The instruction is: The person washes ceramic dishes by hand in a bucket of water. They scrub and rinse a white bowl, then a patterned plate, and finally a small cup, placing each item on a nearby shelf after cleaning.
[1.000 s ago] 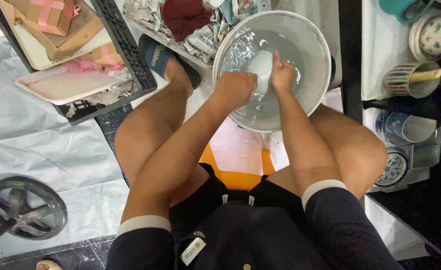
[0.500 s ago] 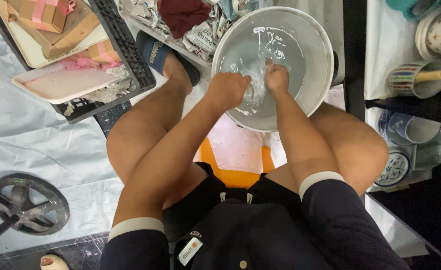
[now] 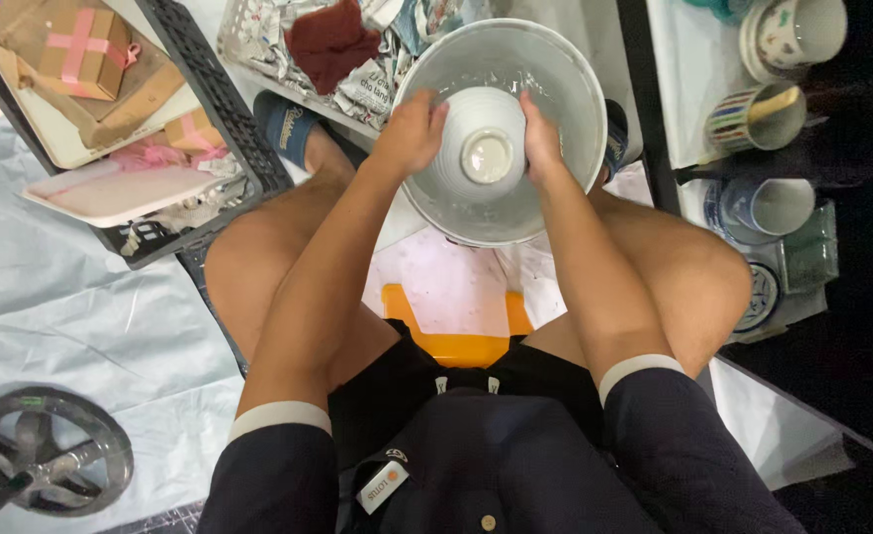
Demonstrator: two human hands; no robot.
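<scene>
Ribbed white bowl (image 3: 486, 153), turned upside down with its round foot ring facing the camera, is sitting inside a larger pale basin (image 3: 565, 89) between the person's knees. The left hand (image 3: 409, 133) is gripping the bowl's left side and the right hand (image 3: 540, 138) is pressing its right side, fingers curled around the rim. The fingertips are dipping behind the bowl's edge, so how far they are reaching under it is hard to make out, and any water in the basin is too faint to tell. The basin's near rim is overlapping both forearms' line and its far rim is nearly touching a wire tray of crumpled foil packets (image 3: 367, 79) with a dark red cloth (image 3: 329, 40) on top. An orange stool (image 3: 451, 331) is showing under the person's lap. A blue sandal (image 3: 286, 127) is lying just left of the basin, beside a black crate (image 3: 209, 99) holding wrapped boxes. To the right, a shelf edge with mugs (image 3: 753, 114) and patterned dishes (image 3: 758, 297) is crowding close to the right knee, leaving little room there; the pale sheet (image 3: 70, 297) on the left is lying more open, with a round metal fan guard (image 3: 50, 460) cut off at the lower corner.
</scene>
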